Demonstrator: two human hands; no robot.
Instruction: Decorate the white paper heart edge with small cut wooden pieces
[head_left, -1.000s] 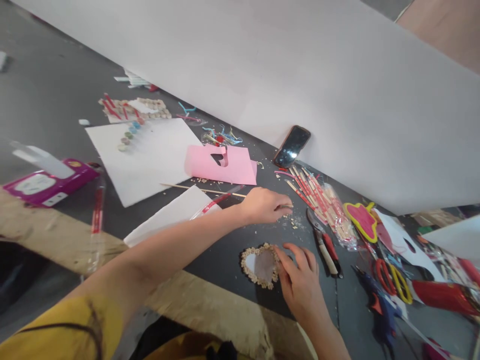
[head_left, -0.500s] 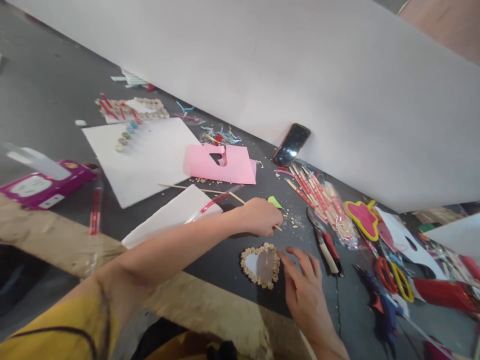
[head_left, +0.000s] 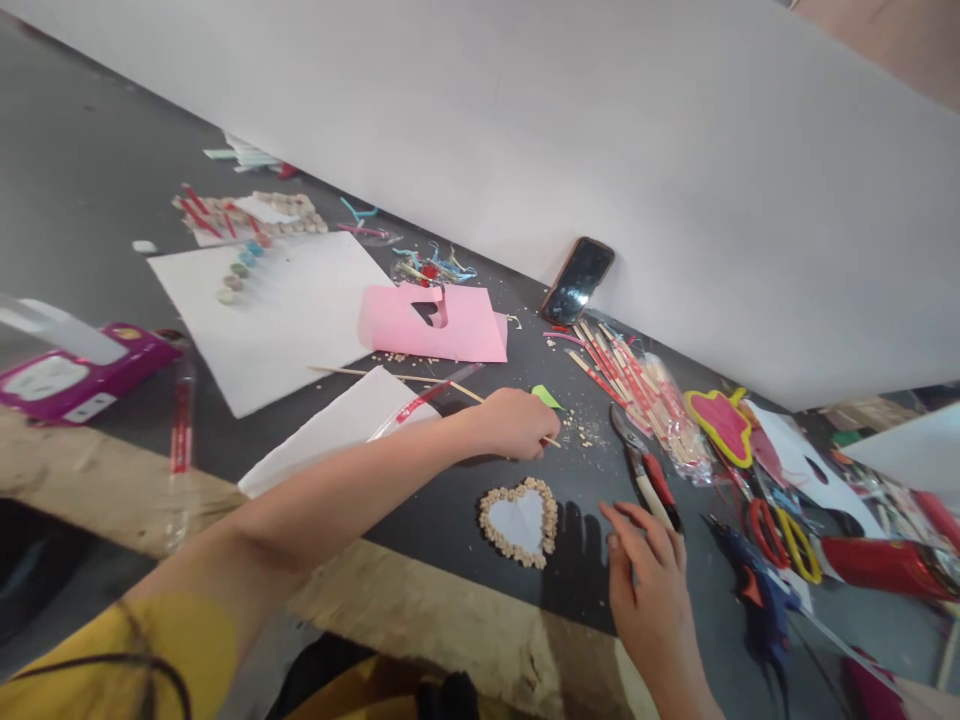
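Evidently, a thin wooden skewer (head_left: pixel 466 393) is gripped by the curled fingers of the left hand (head_left: pixel 511 424), its long axis running from 10 to 4 o'clock. A heart of coarse crumbs on paper (head_left: pixel 519 522) lies at 6 o'clock from that nearer hand. The right hand (head_left: pixel 646 580) is held open, nothing grasped, beside red-handled pruners (head_left: pixel 654 490).

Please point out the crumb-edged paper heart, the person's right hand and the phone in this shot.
crumb-edged paper heart (head_left: pixel 519 522), head view, point on its pale paper centre.
right hand (head_left: pixel 645 590), head view, point on the back of the hand.
phone (head_left: pixel 577 281), head view, point on its dark screen.
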